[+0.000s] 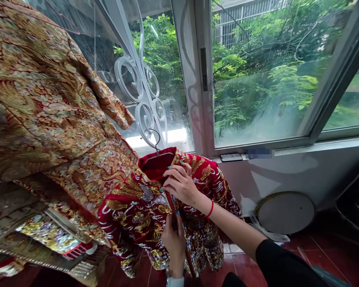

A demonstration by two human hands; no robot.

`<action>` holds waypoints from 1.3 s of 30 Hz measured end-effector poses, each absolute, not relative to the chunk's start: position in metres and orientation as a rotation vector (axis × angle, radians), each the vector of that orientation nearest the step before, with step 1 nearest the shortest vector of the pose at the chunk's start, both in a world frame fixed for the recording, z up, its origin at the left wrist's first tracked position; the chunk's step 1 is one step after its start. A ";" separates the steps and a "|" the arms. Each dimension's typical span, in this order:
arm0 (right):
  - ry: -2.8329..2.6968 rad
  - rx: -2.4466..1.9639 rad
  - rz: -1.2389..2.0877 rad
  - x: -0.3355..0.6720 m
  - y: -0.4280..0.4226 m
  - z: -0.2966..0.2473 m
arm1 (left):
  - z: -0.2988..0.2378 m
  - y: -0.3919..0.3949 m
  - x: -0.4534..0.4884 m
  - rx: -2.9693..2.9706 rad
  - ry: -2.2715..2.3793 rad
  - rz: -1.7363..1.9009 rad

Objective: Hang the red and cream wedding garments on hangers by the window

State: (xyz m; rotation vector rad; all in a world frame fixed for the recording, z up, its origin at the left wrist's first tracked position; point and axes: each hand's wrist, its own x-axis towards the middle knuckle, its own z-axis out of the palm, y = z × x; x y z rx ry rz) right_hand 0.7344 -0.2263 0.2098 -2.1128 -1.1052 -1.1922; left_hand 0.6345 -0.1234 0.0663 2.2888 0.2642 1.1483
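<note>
A red jacket (131, 207) with gold and silver embroidery hangs in front of me on a thin metal hanger (157, 147). At its collar, my right hand (181, 185) has bent fingers closed on the neckline edge; the nails are teal and a red string circles the wrist. Lower down, my left hand (174, 235) pinches the jacket's front opening edge between thumb and fingers. A pale band shows on the left wrist. Part of the front edge is hidden behind my left hand.
A large gold-patterned robe (48, 95) hangs close on the left. Behind the jacket stands white scrolled ironwork (143, 83) before the window (257, 79). A phone (231, 157) lies on the sill. A round pale disc (284, 213) leans against the wall above red floor tiles.
</note>
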 end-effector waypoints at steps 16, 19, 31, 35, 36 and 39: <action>-0.859 -1.844 -1.178 0.744 -0.277 0.209 | 0.132 -0.068 0.618 2.203 0.155 1.204; -0.720 -2.041 -0.771 0.768 -0.321 0.219 | 0.203 -0.012 0.627 2.260 0.333 1.501; -0.742 -1.966 -0.718 0.798 -0.332 0.188 | 0.224 0.015 0.652 2.426 0.480 1.202; -0.798 -2.012 -0.506 0.788 -0.347 0.184 | 0.240 0.030 0.633 2.471 0.222 0.820; -0.753 -2.049 -0.519 0.785 -0.350 0.182 | 0.245 0.038 0.630 2.438 0.147 0.687; -0.561 -2.096 -0.650 0.782 -0.354 0.170 | 0.245 0.049 0.627 2.320 0.113 0.600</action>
